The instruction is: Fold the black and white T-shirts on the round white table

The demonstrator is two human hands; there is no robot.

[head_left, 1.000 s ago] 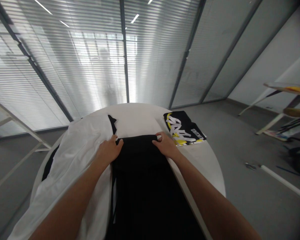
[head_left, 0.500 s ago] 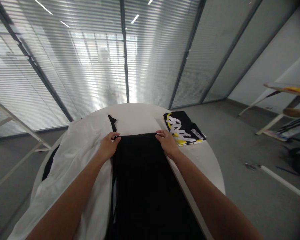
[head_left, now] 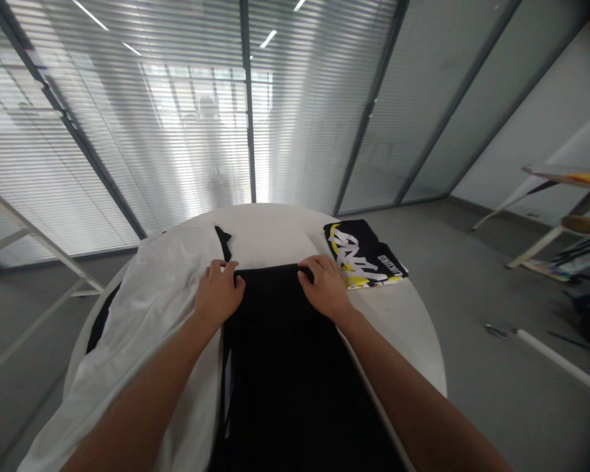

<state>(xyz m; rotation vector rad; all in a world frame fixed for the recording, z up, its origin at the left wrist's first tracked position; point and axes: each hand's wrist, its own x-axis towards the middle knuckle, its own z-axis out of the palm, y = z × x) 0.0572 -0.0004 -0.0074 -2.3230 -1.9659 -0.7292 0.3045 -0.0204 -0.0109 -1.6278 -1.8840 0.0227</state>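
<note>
A long black garment (head_left: 285, 387) lies flat down the middle of a round white table (head_left: 270, 229), running towards me. My left hand (head_left: 219, 293) grips the far left corner of the black cloth, fingers curled over its edge. My right hand (head_left: 324, 285) holds the far right corner the same way. Left of the black cloth, a crumpled white garment (head_left: 147, 314) covers much of the table, with a black strip showing at its far end. Beyond my right hand lies a folded black garment with a white and yellow print (head_left: 361, 254), not touched by either hand.
Glass partitions with slatted blinds (head_left: 177, 131) stand behind the table. A white trestle stand (head_left: 555, 242) with boards is at the right. On the grey floor (head_left: 472, 393) lies a white tube (head_left: 555, 357). A white frame (head_left: 29, 262) stands at the left.
Both hands have shifted from pinching the black cloth's far edge with their fingertips to lying further over its corners. The garments on the table have not visibly moved.
</note>
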